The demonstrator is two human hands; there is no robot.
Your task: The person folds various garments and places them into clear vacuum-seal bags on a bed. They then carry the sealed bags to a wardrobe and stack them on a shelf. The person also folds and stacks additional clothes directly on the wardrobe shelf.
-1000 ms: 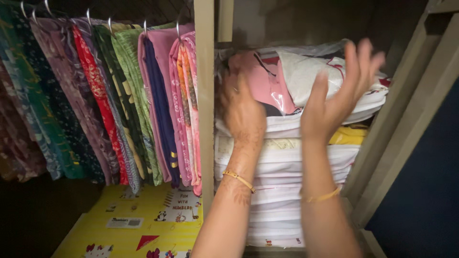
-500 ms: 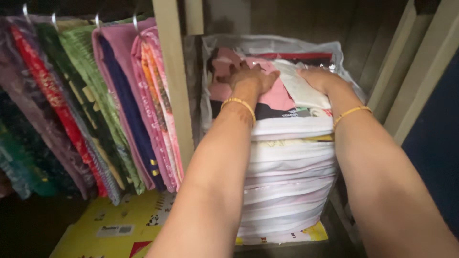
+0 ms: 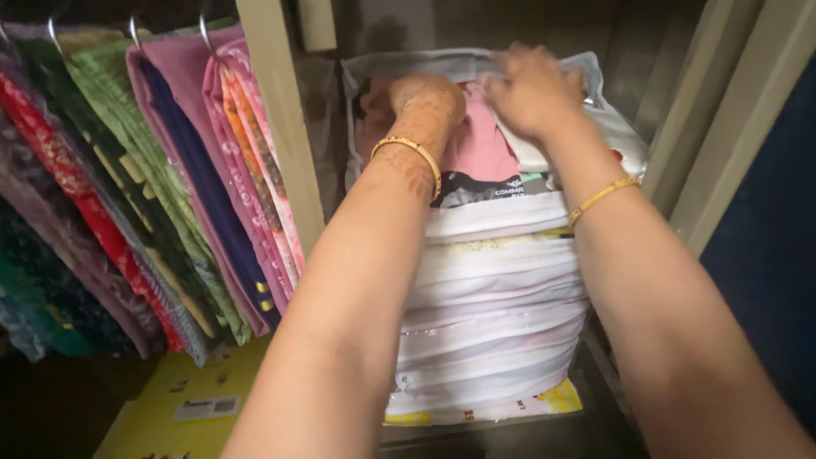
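A tall stack of clear plastic garment bags [image 3: 493, 314] fills a wardrobe compartment. The top bag [image 3: 489, 153] holds pink, white and dark folded clothes. My left hand [image 3: 425, 98] rests palm down on the top bag's left part, fingers reaching toward the back. My right hand [image 3: 531, 89] lies on the bag's far right part, fingers curled at its upper edge; whether it pinches the plastic is unclear. Both wrists wear thin gold bangles.
A wooden upright [image 3: 280, 127] separates the stack from a row of hanging garments [image 3: 153, 187] in green, red, pink and navy on the left. A yellow box [image 3: 170, 399] lies below them. A wardrobe frame [image 3: 731, 127] stands at the right.
My hands were raised in front of the stack; they have since come down onto the top bag and reached further back. The view has moved closer and to the right.
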